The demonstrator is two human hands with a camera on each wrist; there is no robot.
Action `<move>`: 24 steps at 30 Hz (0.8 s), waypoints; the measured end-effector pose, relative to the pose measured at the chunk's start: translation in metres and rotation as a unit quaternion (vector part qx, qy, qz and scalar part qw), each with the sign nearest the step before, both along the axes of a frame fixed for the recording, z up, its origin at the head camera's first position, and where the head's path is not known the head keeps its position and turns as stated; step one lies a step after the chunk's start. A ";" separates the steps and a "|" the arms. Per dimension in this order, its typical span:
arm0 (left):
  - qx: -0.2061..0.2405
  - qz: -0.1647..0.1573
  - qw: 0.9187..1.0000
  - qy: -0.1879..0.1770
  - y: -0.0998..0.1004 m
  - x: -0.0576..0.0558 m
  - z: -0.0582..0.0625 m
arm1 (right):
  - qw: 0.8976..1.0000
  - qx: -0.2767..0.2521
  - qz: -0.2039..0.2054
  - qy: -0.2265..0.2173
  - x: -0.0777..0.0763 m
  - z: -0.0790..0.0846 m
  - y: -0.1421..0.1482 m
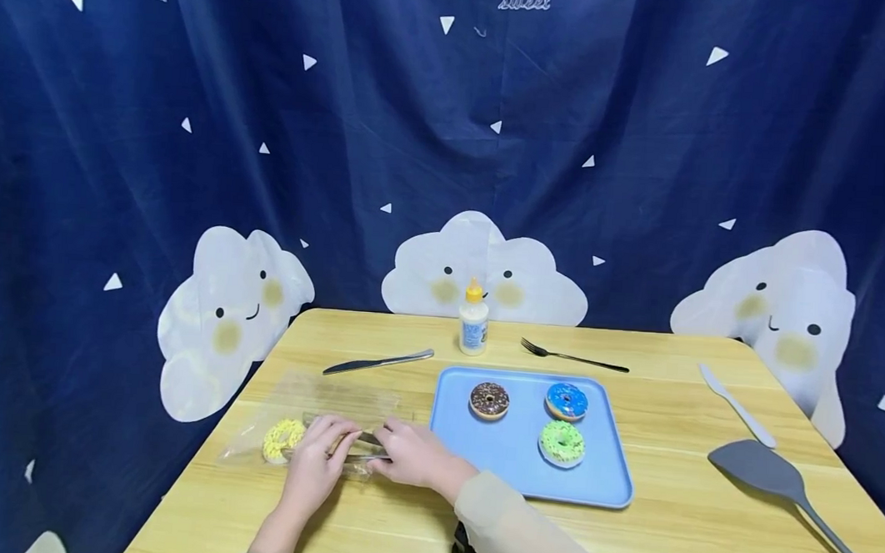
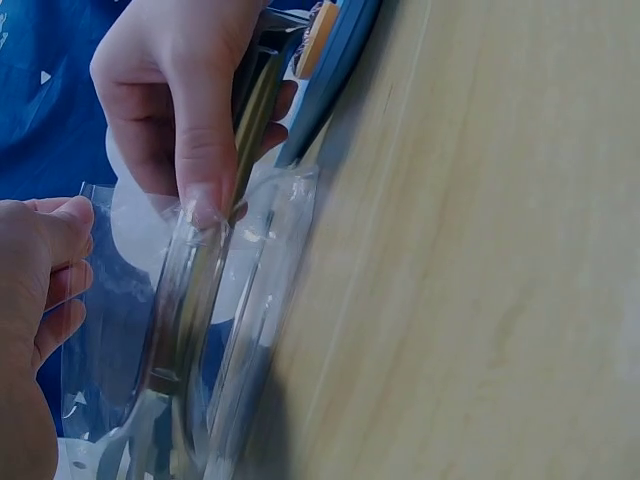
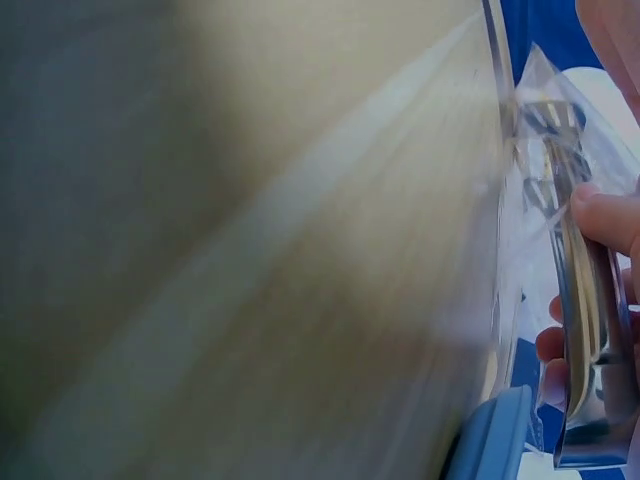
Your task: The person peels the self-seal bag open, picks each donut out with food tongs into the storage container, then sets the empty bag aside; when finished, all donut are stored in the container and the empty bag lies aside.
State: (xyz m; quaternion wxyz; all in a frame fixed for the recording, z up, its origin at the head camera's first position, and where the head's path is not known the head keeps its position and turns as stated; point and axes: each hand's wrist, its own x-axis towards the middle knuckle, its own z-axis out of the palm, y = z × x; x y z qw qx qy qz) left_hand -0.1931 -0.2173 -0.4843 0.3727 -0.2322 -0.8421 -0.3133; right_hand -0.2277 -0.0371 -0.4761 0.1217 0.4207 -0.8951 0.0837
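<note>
My right hand (image 1: 418, 457) grips a pair of metal tongs (image 2: 252, 120), its thumb along one arm. The tongs' far ends lie inside a clear plastic bag (image 1: 331, 394), as the left wrist view shows. With thumb and fingers my left hand (image 1: 316, 464) pinches the bag's edge near its mouth. A yellow-iced donut (image 1: 282, 440) lies at the left, just beyond the left hand; whether it is in the bag or under it I cannot tell. In the right wrist view the tongs (image 3: 585, 300) run up into the bag, their two arms close together.
Right of the hands is a blue tray (image 1: 508, 451) bearing a chocolate donut (image 1: 489, 402), a blue donut (image 1: 567, 402) and a green donut (image 1: 562, 444). Behind stand a dark knife (image 1: 378, 362), a glue-like bottle (image 1: 473, 324) and a fork (image 1: 573, 358). A pale knife (image 1: 738, 406) and grey spatula (image 1: 763, 470) lie right.
</note>
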 end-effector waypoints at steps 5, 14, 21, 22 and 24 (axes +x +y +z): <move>0.000 0.003 1.000 0.001 0.001 0.000 -0.003 | 1.000 -0.001 0.001 -0.011 0.001 0.003 0.001; -0.010 0.008 1.000 0.002 0.002 0.002 -0.003 | 1.000 0.015 0.017 -0.017 0.003 0.007 -0.005; -0.007 0.002 1.000 0.010 0.001 0.002 -0.003 | 0.999 0.031 0.008 -0.005 0.004 0.004 -0.012; -0.005 0.001 1.000 0.011 0.000 0.002 -0.003 | 0.999 0.034 0.007 -0.001 0.004 0.003 -0.013; -0.001 -0.002 1.000 0.011 0.000 0.002 -0.003 | 0.999 0.037 0.006 0.005 0.005 0.003 -0.014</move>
